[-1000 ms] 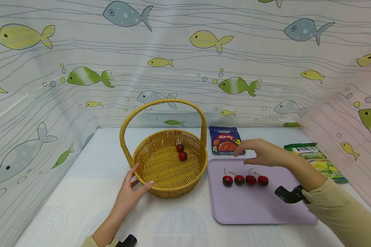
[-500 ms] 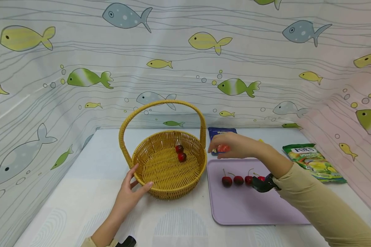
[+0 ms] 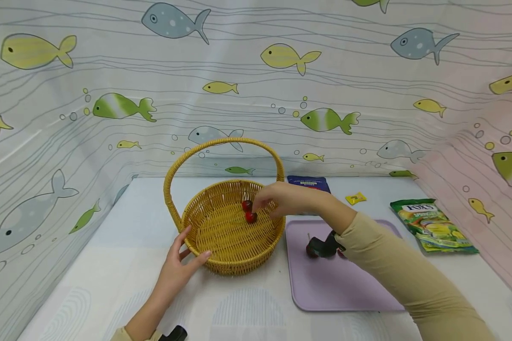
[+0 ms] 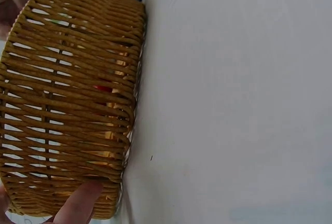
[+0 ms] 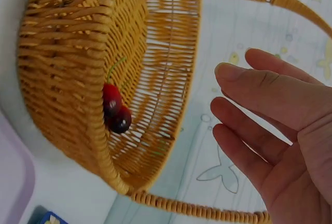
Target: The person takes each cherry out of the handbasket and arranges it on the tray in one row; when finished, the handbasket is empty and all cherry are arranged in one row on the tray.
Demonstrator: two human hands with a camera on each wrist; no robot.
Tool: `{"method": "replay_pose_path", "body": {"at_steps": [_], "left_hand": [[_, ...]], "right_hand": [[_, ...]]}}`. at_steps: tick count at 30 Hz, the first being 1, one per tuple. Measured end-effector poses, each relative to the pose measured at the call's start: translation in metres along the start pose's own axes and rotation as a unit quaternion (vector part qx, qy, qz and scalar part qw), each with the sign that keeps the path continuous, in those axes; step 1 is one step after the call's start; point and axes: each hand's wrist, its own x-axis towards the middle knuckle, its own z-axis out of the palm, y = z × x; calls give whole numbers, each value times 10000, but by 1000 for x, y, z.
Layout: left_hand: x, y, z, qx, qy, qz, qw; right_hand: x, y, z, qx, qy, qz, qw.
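A yellow wicker basket (image 3: pixel 234 267) with a tall arched handle stands left of centre, holding two dark red cherries (image 3: pixel 251 217). My left hand (image 3: pixel 178 267) grips its near left rim, thumb and index finger on the rim; in the left wrist view a finger (image 4: pixel 80 203) presses the outer wall. My right hand (image 3: pixel 288 199) reaches over the right side of the basket, close to the cherries. In the right wrist view its fingers (image 5: pixel 244 146) are loosely bent, with nothing seen between them. More cherries (image 3: pixel 312 248) lie on the lilac tray (image 3: pixel 345 293), partly hidden by the right wrist's black strap-on device.
Behind the tray, a blue Barilla pouch (image 3: pixel 309 182) is partly covered by my right hand. A small yellow wrapped candy (image 3: pixel 356 198) lies beside it. The green FOX'S bag (image 3: pixel 435 225) sits at the right. A fish-patterned curtain (image 3: pixel 256 109) encloses the table.
My right hand has moved left from above the tray, past the Barilla pouch, to over the basket. The candy has come into sight. The left hand and basket stay put.
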Motion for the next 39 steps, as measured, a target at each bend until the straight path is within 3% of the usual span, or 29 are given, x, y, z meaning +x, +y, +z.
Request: {"method": "replay_pose_path", "body": {"at_steps": [9,16,23,31,39], "left_hand": [[1,1,-2,39,-25,-22,10000],[2,-3,-3,17,-22,-51,10000],[0,-4,-5,36,10,-97,9999],[2,-4,-5,3,-11,-47,10000],[3,-3,-3,-21,-34,-35,10000]], "right_hand": [[40,15,8,-14,-194,151,9997],[69,33,17,315,-353,856,9952],[91,48,24,540,-402,1279,9895],[102,63,29,228,-371,1556,9869],[99,66,33,343,-735,2222,9716]]}}
